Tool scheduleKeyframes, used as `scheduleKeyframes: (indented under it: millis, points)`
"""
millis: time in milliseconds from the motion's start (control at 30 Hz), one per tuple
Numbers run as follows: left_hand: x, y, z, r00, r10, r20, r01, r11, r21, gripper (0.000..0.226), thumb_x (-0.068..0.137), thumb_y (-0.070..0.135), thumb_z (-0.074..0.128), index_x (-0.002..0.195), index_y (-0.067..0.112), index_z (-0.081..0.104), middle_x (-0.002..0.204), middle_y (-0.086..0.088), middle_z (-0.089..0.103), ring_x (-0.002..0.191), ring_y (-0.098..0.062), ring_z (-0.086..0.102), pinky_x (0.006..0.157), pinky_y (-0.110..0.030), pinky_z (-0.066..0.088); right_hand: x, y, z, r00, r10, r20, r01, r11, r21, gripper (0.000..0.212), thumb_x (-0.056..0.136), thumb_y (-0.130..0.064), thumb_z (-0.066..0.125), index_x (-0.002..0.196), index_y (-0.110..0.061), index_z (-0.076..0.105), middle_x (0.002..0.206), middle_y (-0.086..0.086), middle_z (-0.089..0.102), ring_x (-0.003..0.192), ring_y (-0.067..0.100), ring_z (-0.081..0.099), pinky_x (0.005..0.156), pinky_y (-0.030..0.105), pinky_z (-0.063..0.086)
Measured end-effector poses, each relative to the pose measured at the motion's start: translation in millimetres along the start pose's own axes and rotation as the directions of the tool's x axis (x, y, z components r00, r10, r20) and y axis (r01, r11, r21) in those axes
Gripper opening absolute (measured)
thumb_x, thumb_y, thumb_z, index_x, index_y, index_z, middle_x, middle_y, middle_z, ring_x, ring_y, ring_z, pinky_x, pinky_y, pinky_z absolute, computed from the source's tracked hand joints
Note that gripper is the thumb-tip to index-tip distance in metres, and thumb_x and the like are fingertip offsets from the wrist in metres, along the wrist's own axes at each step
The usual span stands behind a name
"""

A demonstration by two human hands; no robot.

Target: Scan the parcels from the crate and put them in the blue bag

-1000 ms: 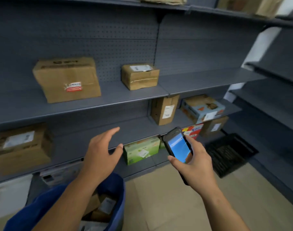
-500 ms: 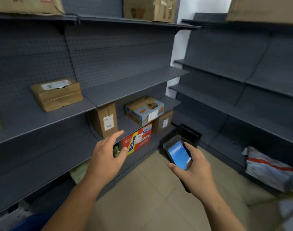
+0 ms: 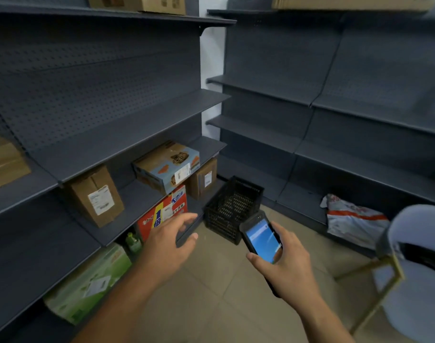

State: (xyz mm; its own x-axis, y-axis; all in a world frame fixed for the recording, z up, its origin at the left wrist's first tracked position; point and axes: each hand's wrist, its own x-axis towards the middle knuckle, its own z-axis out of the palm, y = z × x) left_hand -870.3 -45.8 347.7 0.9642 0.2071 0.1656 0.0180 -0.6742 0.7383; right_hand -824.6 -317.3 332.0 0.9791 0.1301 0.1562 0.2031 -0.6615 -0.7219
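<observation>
One black mesh crate (image 3: 232, 209) sits on the tiled floor (image 3: 219, 288) in the corner where two runs of dark grey shelving (image 3: 112, 142) meet; whether any parcel lies inside it cannot be told.

The right hand (image 3: 284, 264) has its grip closed around one handheld scanner (image 3: 261, 237), screen lit blue and facing up, just in front of the crate's near right corner. The left hand (image 3: 169, 243) is spread wide with nothing in it, fingers apart, hovering just left of the crate and in front of the red box.

Left of the crate, on the shelves, seven boxes show:
- one upright brown carton (image 3: 96, 196) with a white label
- one blue-and-tan carton (image 3: 167, 165) lying tilted
- one small brown carton (image 3: 204, 179) just behind the crate
- one red box (image 3: 165, 211) beside the left hand
- one green box (image 3: 88, 285) on the lowest shelf
- one brown carton (image 3: 5, 162) at the far left edge
- one brown carton (image 3: 147, 3) on the top shelf, cut off by the frame

One green bottle (image 3: 133, 242) stands between the red and green boxes. Right of the crate, one grey and orange mailer bag (image 3: 352, 219) lies on the lowest shelf.
</observation>
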Motion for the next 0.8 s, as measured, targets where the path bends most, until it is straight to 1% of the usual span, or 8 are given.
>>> scheduleKeyframes:
  millis: [100,167,267,333,400,467,600,800]
  points:
    - [44,-8,18,0.999,0.029,0.038,-0.028,0.999,-0.037,0.041,0.094,0.024,0.071,0.132,0.034,0.063,0.119,0.027,0.063,0.112,0.005,0.059,0.098,-0.031,0.054,32,11,3,0.999,0.024,-0.029,-0.025,1.0,-0.012,0.089,0.061,-0.065,0.073,0.14,-0.031,0.047,0.11,-0.026,0.049,0.095,-0.004,0.049,0.074,-0.002,0.035]
    - [77,-16,31,0.997,0.047,0.062,-0.044,0.998,-0.055,0.043,0.094,0.025,0.071,0.133,0.038,0.061,0.12,0.027,0.063,0.112,0.007,0.059,0.097,-0.027,0.053,60,19,6,0.998,0.032,-0.047,-0.034,0.999,-0.035,0.087,0.062,-0.063,0.075,0.139,-0.032,0.047,0.111,-0.029,0.047,0.099,-0.006,0.047,0.077,0.002,0.037]
    - [131,-24,47,0.99,0.064,0.125,-0.053,0.995,-0.09,0.044,0.095,0.027,0.068,0.135,0.042,0.058,0.125,0.024,0.064,0.114,0.006,0.06,0.097,-0.023,0.05,106,25,10,0.997,0.054,-0.057,-0.057,0.997,-0.051,0.084,0.066,-0.057,0.078,0.14,-0.033,0.046,0.114,-0.025,0.051,0.096,0.002,0.054,0.086,0.021,0.047]
    - [170,-28,53,0.987,0.074,0.145,-0.059,0.992,-0.111,0.044,0.096,0.025,0.068,0.136,0.04,0.058,0.125,0.02,0.065,0.114,0.006,0.06,0.097,-0.023,0.05,138,23,14,0.996,0.063,-0.067,-0.067,0.996,-0.053,0.085,0.067,-0.057,0.078,0.141,-0.034,0.043,0.111,-0.029,0.048,0.094,0.003,0.056,0.085,0.025,0.05]
    - [208,-31,56,0.986,0.076,0.149,-0.056,0.99,-0.129,0.044,0.096,0.023,0.068,0.136,0.037,0.059,0.124,0.018,0.067,0.113,0.005,0.061,0.098,-0.024,0.051,171,20,19,0.996,0.063,-0.069,-0.066,0.997,-0.044,0.087,0.067,-0.059,0.078,0.142,-0.035,0.042,0.109,-0.032,0.045,0.095,0.004,0.056,0.081,0.018,0.047]
    - [245,-33,59,0.985,0.083,0.15,-0.061,0.988,-0.144,0.043,0.096,0.023,0.069,0.136,0.036,0.06,0.122,0.018,0.068,0.112,0.005,0.062,0.098,-0.025,0.051,203,17,26,0.995,0.07,-0.075,-0.073,0.997,-0.04,0.088,0.066,-0.06,0.077,0.143,-0.036,0.041,0.11,-0.03,0.046,0.096,0.004,0.056,0.074,0.008,0.041]
    - [310,-35,71,0.983,0.111,0.147,-0.089,0.985,-0.15,0.042,0.095,0.021,0.07,0.134,0.034,0.062,0.118,0.017,0.07,0.109,0.006,0.063,0.097,-0.025,0.052,259,17,37,0.992,0.067,-0.104,-0.071,0.997,-0.03,0.09,0.066,-0.063,0.074,0.144,-0.036,0.038,0.114,-0.024,0.048,0.093,0.004,0.056,0.065,0.005,0.041]
    - [383,-25,102,0.975,0.128,0.184,-0.1,0.983,-0.153,0.043,0.095,0.025,0.067,0.135,0.036,0.06,0.12,0.019,0.069,0.111,0.005,0.063,0.1,-0.028,0.053,325,43,26,0.989,0.11,-0.103,-0.116,0.992,-0.054,0.092,0.066,-0.065,0.073,0.145,-0.036,0.036,0.117,-0.023,0.046,0.102,0.003,0.052,0.068,0.005,0.038]
